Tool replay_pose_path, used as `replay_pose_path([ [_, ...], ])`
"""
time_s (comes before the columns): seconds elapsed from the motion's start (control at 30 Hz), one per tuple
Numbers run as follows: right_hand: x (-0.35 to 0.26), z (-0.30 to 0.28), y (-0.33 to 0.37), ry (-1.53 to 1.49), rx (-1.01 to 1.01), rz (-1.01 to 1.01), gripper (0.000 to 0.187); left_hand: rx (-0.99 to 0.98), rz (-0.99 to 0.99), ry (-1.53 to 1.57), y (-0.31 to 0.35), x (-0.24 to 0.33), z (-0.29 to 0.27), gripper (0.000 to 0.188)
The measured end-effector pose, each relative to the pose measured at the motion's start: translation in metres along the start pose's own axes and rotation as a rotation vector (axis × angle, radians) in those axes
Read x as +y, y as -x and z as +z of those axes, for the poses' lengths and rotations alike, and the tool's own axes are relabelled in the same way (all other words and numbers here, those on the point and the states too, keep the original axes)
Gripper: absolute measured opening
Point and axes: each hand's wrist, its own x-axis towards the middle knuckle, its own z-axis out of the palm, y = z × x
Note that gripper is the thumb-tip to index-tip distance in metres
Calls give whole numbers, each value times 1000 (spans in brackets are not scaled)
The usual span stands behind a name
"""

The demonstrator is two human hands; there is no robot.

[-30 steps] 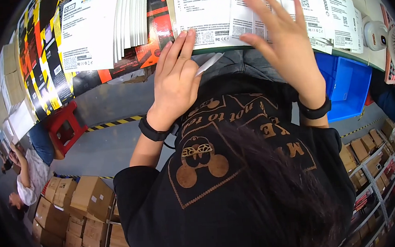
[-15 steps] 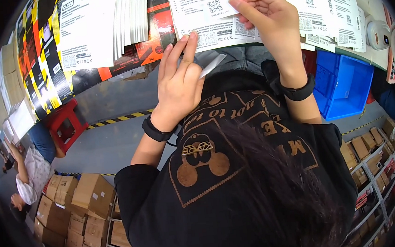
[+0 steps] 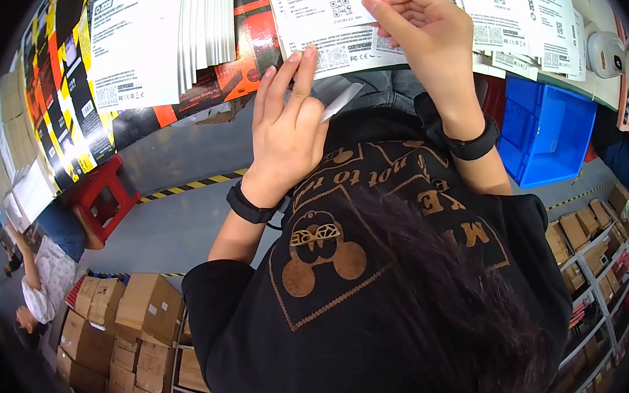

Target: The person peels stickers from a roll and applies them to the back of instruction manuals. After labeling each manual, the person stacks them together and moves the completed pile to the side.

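Evidently, the far left of the bench carries a stack of white printed sheets on a black, orange and yellow box, its right-hand edges fanned. Those loose edges could slide if an arm knocked them.

Next, at the left hand, a bent white slip juts out past the bench edge. It could drop into the lap should the hold slacken.

Centrally, a single sheet lies at the bench's near edge, with a small label over its upper part. The label could crease or sit askew, caused by an uneven release or by the sheet turning under light pressure. Whether the label is flat against the sheet cannot be confirmed.

Beyond the right hand, an overlapping pile reaches the bench edge, above a blue bin. A brush of the wrist could tip pieces off.

Fingers, left: three extended, slightly spread, tips on the sheet's near-left part; the slip appears pinched by the bent index finger and thumb, though the contact is hidden.

Fingers, right: thumb and index closed on the label's right end; the remainder loosely curled.
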Motion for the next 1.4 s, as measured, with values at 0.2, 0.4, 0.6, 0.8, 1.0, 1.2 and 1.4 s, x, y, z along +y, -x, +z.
replay_pose_path([
  [0.2, -12, 0, 0, 343, -68, 40, 25, 5, -1, 7, 1, 0, 0, 16],
  [0.4, -13, 6, 4, 466, -15, 25, 49, -6, -4, 2, 1, -1, 0, 16],
  [0.6, -9, 6, 2, 575, 96, -578, 54, 14, -29, 30, 5, 0, -1, 14],
  [0.8, 8, 22, -8, 321, 173, -652, 48, 10, -27, 14, 5, 1, -2, 14],
  [1.0, 3, 21, -6, 748, 203, -500, 27, 12, -40, 9, 5, 2, 0, 16],
  [1.2, 14, 7, -7, 554, 225, -527, 13, 8, -41, 10, 8, 1, 2, 16],
  [1.4, 2, 11, -12, 288, 96, -350, 20, 102, -37, 25, 15, -5, 4, 17],
])
